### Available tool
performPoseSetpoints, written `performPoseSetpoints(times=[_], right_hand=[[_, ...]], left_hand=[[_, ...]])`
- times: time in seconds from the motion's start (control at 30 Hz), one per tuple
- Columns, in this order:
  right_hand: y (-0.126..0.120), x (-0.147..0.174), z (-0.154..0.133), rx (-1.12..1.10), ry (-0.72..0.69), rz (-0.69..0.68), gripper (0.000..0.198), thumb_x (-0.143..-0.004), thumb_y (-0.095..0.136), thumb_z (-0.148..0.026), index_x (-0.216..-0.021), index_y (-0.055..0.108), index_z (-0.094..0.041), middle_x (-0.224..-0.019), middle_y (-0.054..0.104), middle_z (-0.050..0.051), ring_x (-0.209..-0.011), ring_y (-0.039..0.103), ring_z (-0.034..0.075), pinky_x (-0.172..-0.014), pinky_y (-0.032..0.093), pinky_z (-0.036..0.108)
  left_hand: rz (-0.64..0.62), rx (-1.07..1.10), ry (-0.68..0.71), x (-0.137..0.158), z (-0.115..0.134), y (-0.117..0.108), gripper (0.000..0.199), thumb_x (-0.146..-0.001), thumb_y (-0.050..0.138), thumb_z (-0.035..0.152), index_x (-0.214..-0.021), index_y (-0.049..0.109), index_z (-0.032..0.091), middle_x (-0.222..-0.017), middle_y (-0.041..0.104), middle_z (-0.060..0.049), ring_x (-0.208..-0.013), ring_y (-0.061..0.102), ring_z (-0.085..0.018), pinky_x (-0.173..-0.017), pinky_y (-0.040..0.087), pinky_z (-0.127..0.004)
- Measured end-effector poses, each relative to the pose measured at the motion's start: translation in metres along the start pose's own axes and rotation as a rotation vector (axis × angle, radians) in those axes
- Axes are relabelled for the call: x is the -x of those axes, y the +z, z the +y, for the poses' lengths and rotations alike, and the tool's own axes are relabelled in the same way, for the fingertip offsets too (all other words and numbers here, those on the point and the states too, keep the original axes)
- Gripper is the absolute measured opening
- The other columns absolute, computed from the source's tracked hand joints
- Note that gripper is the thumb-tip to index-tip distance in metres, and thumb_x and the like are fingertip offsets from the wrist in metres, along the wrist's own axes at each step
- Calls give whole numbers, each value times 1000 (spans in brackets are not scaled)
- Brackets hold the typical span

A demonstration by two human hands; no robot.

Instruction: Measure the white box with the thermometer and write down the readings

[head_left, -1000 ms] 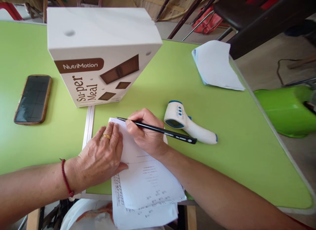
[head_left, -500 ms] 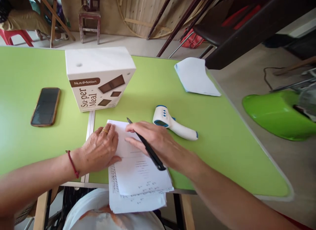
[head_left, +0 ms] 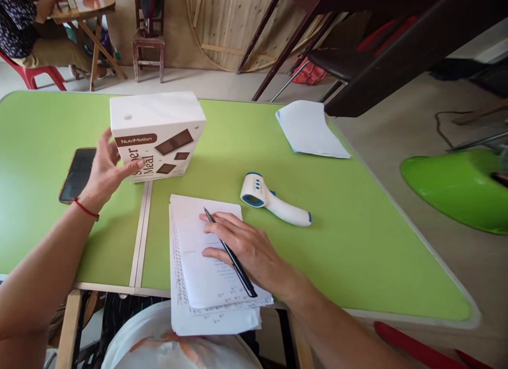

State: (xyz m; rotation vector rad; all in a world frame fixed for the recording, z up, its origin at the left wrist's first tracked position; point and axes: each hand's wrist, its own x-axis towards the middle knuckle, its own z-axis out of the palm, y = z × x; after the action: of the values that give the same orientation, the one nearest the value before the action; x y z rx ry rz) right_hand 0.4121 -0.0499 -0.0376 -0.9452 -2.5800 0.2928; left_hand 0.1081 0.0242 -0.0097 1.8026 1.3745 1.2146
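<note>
My left hand (head_left: 105,171) is at the left edge of a white box (head_left: 159,107) marked "NutriMotion Su-per Meal". Its thumb presses the printed front and its fingers reach round the side. Just left of that hand, and partly covered by it, lies a dark phone (head_left: 77,173) in a brown-edged case. My right hand (head_left: 246,247) rests on a stack of written papers (head_left: 190,284) with a black pen (head_left: 234,258) held among its fingers, tip pointing away from me. Beyond this hand lies a white and blue infrared thermometer (head_left: 273,200).
The green folding table (head_left: 357,242) has a metal seam (head_left: 141,242) left of the papers. More white sheets (head_left: 311,128) lie near its far right edge. A bright green plastic object (head_left: 456,189) stands to the right. Another person (head_left: 24,30) sits at a wooden table at the back left.
My left hand has left the papers and moved up and left to the box, gripping its edge. My right hand has lowered onto the papers, still with the pen.
</note>
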Motion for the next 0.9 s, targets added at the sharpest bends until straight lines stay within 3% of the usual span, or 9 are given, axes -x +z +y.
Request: performPoseSetpoints(times=[0.07, 0.17, 0.37, 0.47, 0.57, 0.7, 0.8, 0.9], right_hand=[[3, 2, 0, -13, -3, 36, 30, -78, 75, -22, -103, 58, -20, -114, 71, 14, -107, 67, 29, -78, 61, 41], [8, 5, 1, -21, -6, 85, 32, -79, 75, -21, -105, 57, -20, -114, 71, 13, -106, 68, 28, -82, 61, 43], [12, 4, -1, 26, -39, 184, 23, -88, 64, -20, -109, 56, -19, -109, 72, 11, -104, 66, 26, -85, 58, 40], [11, 3, -1, 80, 4, 211, 22, -92, 50, -9, -112, 56, -17, -88, 71, 7, -88, 64, 21, -74, 54, 32], [11, 5, 2, 298, 67, 162, 26, -90, 46, -2, -106, 62, -15, -74, 64, 5, -75, 57, 21, -65, 46, 32], [11, 8, 5, 551, 145, 57, 28, -87, 47, 0, -100, 68, -13, -71, 62, 7, -71, 53, 23, -66, 38, 36], [3, 12, 6, 518, 188, -15, 35, -87, 47, -1, -110, 67, -17, -67, 62, 5, -70, 53, 22, -67, 36, 36], [-14, 17, 16, 426, 300, 3, 36, -87, 45, -7, -115, 66, -18, -70, 66, 5, -71, 57, 21, -70, 39, 34]], left_hand=[[-10, 146, -71, -3, -17, 2, 83, -64, 81, 59, -124, 45, 15, -127, 58, -16, -120, 56, -33, -93, 53, -47], [21, 190, -74, -3, -25, 3, 79, -58, 88, 49, -118, 48, 15, -124, 61, -16, -116, 59, -33, -94, 54, -47], [118, 113, -79, 3, -10, 3, 74, -56, 91, 44, -111, 50, 17, -117, 65, -14, -107, 64, -33, -91, 56, -47], [140, 116, -138, 7, -4, 2, 70, -55, 91, 42, -110, 55, 17, -110, 68, -12, -102, 66, -34, -86, 56, -48], [70, 194, -126, 10, 2, 1, 62, -62, 88, 41, -111, 60, 16, -111, 70, -11, -103, 65, -34, -87, 55, -46], [-76, 313, -131, 16, 14, 5, 54, -69, 83, 40, -112, 63, 15, -114, 70, -11, -107, 64, -34, -88, 54, -40], [-173, 315, -185, 21, 24, 10, 56, -67, 85, 40, -112, 63, 15, -112, 71, -11, -104, 66, -33, -84, 54, -39], [-259, 323, -236, 25, 31, 16, 60, -66, 85, 40, -115, 61, 15, -113, 70, -11, -102, 67, -32, -83, 55, -39]])
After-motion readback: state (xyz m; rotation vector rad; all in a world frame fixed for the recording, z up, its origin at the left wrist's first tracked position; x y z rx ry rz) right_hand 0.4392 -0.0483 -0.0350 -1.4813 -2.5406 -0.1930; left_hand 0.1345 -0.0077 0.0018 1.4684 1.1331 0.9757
